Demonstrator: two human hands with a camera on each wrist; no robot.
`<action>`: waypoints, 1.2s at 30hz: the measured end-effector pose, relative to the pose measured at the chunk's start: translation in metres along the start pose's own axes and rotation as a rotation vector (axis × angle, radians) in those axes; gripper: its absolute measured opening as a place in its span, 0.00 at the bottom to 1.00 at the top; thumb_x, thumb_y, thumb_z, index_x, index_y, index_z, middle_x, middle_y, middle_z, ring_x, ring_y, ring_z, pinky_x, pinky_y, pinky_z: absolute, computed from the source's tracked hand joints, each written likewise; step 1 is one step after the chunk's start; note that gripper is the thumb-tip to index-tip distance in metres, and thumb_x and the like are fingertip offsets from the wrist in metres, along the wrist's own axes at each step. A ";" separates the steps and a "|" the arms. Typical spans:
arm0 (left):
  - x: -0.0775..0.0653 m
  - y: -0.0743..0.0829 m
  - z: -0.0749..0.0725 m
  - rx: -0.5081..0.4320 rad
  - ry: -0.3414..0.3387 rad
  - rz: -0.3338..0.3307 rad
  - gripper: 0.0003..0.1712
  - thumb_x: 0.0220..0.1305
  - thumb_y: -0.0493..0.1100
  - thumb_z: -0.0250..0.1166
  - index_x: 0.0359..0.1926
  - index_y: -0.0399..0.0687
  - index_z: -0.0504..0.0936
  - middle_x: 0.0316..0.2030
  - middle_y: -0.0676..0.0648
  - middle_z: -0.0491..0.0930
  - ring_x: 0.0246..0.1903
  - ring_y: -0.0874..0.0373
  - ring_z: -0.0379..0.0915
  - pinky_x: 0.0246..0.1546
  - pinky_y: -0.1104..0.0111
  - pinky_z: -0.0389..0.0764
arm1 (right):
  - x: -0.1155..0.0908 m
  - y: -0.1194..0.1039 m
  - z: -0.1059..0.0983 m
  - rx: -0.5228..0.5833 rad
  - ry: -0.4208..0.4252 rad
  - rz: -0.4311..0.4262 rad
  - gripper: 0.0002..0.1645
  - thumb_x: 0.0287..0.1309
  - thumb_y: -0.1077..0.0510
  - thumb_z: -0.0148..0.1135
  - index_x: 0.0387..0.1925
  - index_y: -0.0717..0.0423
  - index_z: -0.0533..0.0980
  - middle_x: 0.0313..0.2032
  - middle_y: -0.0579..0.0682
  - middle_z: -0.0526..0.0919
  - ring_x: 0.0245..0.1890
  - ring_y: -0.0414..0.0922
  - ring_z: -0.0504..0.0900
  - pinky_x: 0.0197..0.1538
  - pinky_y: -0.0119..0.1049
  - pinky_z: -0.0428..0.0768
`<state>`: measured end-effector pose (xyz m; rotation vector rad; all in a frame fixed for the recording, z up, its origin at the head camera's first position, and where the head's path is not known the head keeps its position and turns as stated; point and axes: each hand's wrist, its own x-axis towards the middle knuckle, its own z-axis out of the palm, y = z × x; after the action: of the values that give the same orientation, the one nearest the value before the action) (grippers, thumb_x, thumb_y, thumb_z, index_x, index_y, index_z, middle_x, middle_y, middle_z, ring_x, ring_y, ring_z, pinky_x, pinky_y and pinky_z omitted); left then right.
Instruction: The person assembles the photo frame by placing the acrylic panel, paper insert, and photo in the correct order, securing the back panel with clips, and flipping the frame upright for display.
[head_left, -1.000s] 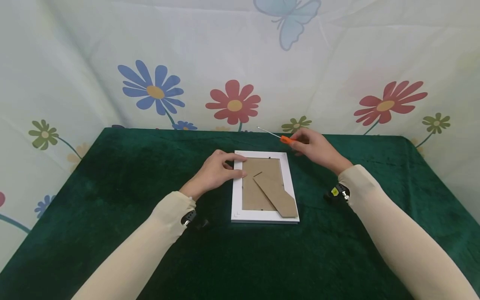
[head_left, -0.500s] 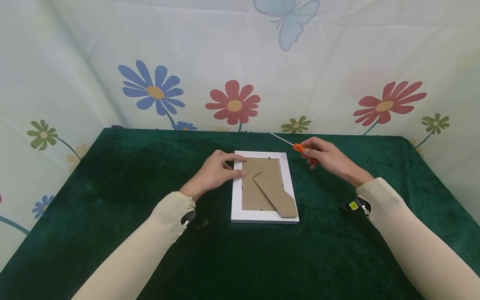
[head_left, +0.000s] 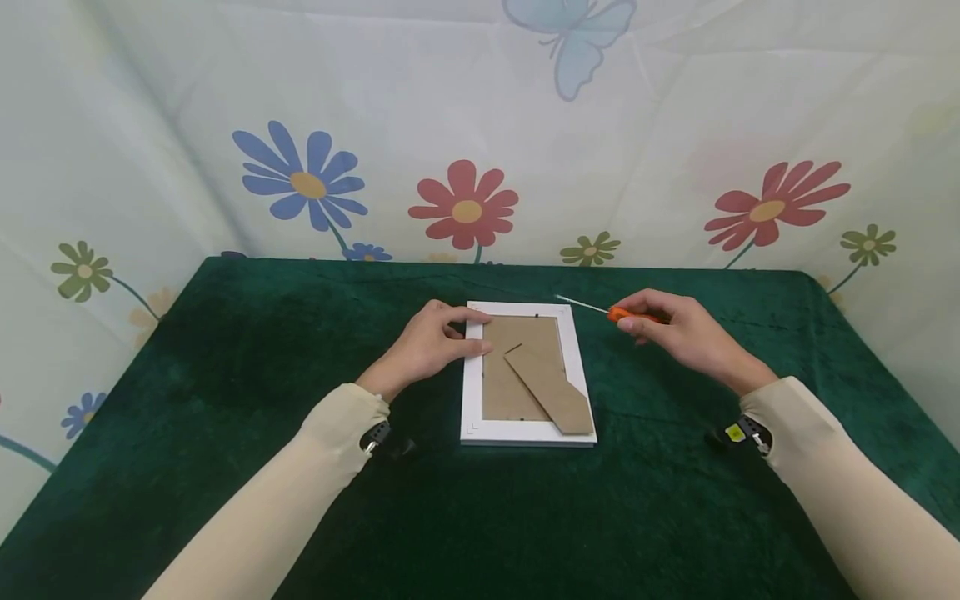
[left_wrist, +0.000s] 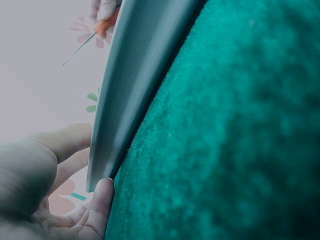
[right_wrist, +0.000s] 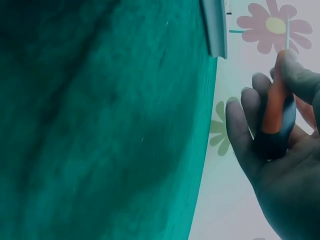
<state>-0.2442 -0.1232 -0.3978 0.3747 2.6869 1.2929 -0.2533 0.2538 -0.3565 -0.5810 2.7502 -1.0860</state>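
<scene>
On the counter (head_left: pixel 480 517), my left grip (head_left: pixel 426 337) pinches the frame's edge (head_left: pixel 472 392), apparently steadying it, while my right grip (head_left: pixel 684 333) clasps the screwdriver (head_left: pixel 618 314), whose next move calls for care.

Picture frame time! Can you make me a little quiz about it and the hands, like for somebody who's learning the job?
1. True or false: the picture frame lies with its back facing up.
2. Fill the gap: in the head view, the left hand touches the frame's ____ border. (Name the colour.)
3. Which hand holds the screwdriver?

Key:
1. True; the stand and brown backing show.
2. White.
3. The right hand.
</scene>
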 end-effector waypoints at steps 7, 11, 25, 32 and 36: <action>0.000 0.000 0.000 0.001 0.001 0.003 0.28 0.68 0.51 0.75 0.67 0.58 0.84 0.55 0.43 0.71 0.48 0.49 0.78 0.45 0.57 0.85 | -0.013 0.003 -0.005 -0.081 -0.006 -0.019 0.20 0.75 0.50 0.67 0.61 0.53 0.81 0.49 0.53 0.83 0.45 0.52 0.77 0.48 0.44 0.77; 0.000 0.000 0.000 0.002 0.000 0.012 0.28 0.68 0.51 0.75 0.67 0.57 0.84 0.55 0.42 0.71 0.48 0.48 0.78 0.45 0.57 0.85 | -0.019 0.004 -0.007 -0.086 -0.040 -0.035 0.18 0.73 0.51 0.68 0.59 0.52 0.82 0.48 0.52 0.84 0.43 0.51 0.76 0.46 0.43 0.76; 0.000 0.001 -0.001 0.003 -0.001 0.007 0.29 0.68 0.51 0.76 0.68 0.56 0.83 0.56 0.42 0.71 0.49 0.47 0.78 0.46 0.57 0.85 | -0.032 0.012 -0.013 -0.075 -0.093 -0.059 0.12 0.73 0.54 0.68 0.55 0.47 0.85 0.48 0.49 0.83 0.43 0.51 0.76 0.45 0.43 0.76; 0.000 0.001 0.000 0.005 0.000 0.001 0.29 0.67 0.51 0.76 0.68 0.57 0.83 0.56 0.42 0.71 0.50 0.47 0.78 0.47 0.56 0.85 | -0.030 0.015 -0.011 -0.071 -0.112 -0.067 0.13 0.72 0.54 0.69 0.55 0.47 0.84 0.50 0.48 0.83 0.45 0.50 0.76 0.47 0.43 0.76; 0.001 0.001 0.000 0.003 -0.002 -0.001 0.29 0.67 0.51 0.76 0.68 0.57 0.83 0.56 0.43 0.71 0.50 0.47 0.78 0.47 0.56 0.85 | -0.028 0.016 -0.009 -0.085 -0.123 -0.066 0.12 0.72 0.54 0.70 0.55 0.47 0.85 0.51 0.48 0.84 0.46 0.50 0.77 0.50 0.46 0.76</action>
<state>-0.2449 -0.1227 -0.3970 0.3745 2.6870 1.2882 -0.2347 0.2816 -0.3612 -0.7283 2.6985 -0.9174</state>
